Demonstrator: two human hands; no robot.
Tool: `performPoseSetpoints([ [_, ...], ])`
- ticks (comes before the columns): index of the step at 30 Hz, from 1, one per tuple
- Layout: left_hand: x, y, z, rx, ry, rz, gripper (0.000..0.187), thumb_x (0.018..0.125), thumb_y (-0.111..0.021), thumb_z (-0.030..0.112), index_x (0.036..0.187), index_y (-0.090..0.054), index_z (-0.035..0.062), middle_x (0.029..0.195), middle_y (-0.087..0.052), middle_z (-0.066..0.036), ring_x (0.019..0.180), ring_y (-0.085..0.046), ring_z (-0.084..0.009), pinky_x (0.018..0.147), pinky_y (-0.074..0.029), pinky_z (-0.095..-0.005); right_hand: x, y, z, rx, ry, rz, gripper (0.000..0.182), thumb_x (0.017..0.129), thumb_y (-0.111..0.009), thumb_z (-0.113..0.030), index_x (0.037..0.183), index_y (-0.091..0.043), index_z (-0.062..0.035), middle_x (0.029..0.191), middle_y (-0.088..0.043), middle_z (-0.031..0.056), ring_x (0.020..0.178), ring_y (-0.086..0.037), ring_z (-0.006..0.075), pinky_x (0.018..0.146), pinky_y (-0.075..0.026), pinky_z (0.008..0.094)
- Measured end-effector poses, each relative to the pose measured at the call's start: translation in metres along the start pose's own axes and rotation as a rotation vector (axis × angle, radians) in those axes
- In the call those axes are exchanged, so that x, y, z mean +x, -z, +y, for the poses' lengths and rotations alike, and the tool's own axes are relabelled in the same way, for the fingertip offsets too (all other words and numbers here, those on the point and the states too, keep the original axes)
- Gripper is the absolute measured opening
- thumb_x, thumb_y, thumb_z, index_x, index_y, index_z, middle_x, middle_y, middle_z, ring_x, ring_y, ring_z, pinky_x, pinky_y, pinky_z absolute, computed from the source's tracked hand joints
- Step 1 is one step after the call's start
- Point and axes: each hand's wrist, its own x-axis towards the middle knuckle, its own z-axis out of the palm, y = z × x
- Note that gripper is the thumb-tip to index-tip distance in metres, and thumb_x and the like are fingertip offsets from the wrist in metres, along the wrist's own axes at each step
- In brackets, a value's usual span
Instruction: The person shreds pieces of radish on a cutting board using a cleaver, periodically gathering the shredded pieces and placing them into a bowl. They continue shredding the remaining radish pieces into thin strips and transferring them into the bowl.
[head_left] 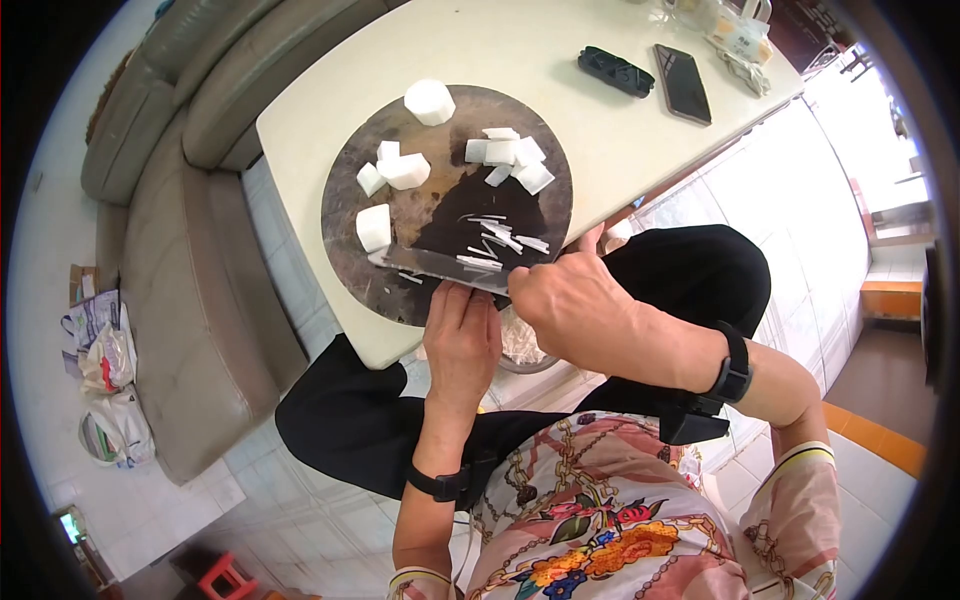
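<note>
A round dark cutting board (345, 270) lies on the table, and my right hand (565, 300) grips a knife (440, 268) over its near edge. The wide blade points left. Right beside the blade, my left hand (460, 325) has its fingers pressed together and bent at the board's edge; whatever is under them is hidden. Thin white vegetable strips (500, 235), perhaps white radish, lie just beyond the blade. Flat white slices (515, 155) are piled at the board's right. Thick white chunks (405, 171), a cut block (373, 228) and a larger round piece (430, 102) sit at left and back.
The cream table (530, 55) carries a black glasses-like object (616, 71), a phone (683, 84) and plastic packaging (742, 45). Below the board's near edge is a bowl (525, 362) with white shreds. A grey sofa (190, 300) stands left, with bags (108, 370) beside it and a red stool (228, 578).
</note>
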Motion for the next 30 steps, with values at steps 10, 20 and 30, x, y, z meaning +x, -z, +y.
performPoseSetpoints([
  [10, -0.001, 0.000, -0.002, -0.004, 0.001, 0.038, 0.020, 0.073, -0.064, -0.010, 0.093, -0.068, -0.0074, 0.101, -0.065, -0.019, 0.096, -0.062, -0.0376, 0.082, -0.051, -0.0433, -0.019, 0.011, 0.001, -0.013, -0.068, -0.079, 0.017, 0.062, -0.064, 0.002, 0.075, -0.054, 0.0034, 0.065, -0.061, 0.0165, 0.058, -0.063, 0.0342, 0.052, -0.049, 0.0386],
  [20, -0.003, 0.000, -0.001, -0.040, 0.013, 0.040, 0.026, 0.073, -0.063, -0.010, 0.098, -0.067, -0.0064, 0.104, -0.062, -0.017, 0.098, -0.061, -0.0365, 0.084, -0.050, -0.0429, 0.002, -0.004, 0.007, 0.053, -0.044, 0.034, 0.012, 0.062, -0.064, 0.004, 0.070, -0.054, 0.0031, 0.056, -0.057, 0.0184, 0.056, -0.061, 0.0394, 0.054, -0.046, 0.0488],
  [30, -0.004, -0.002, -0.004, -0.030, -0.003, 0.055, 0.023, 0.074, -0.063, -0.010, 0.096, -0.066, -0.0068, 0.102, -0.062, -0.017, 0.096, -0.061, -0.0371, 0.082, -0.050, -0.0438, -0.015, 0.012, 0.002, 0.021, -0.063, -0.072, 0.015, 0.062, -0.064, 0.003, 0.073, -0.054, 0.0040, 0.057, -0.057, 0.0188, 0.057, -0.062, 0.0381, 0.054, -0.048, 0.0451],
])
